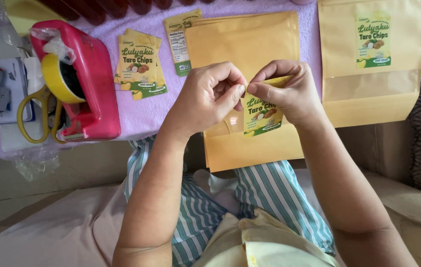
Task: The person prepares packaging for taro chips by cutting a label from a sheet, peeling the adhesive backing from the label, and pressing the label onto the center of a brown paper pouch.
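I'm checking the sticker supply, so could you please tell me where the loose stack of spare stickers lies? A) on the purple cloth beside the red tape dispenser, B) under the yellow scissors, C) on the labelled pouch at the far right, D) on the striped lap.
A: the spare stickers lie on the purple cloth right of the red tape dispenser.

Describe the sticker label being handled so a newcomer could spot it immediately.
On the lilac table cloth lies a stack of tan pouches. Above it, the left hand and right hand pinch one yellow-green label; unlike the loose labels, it is held.

Bare forearms, a pale yellow top and teal-and-white striped trousers clothe the person.
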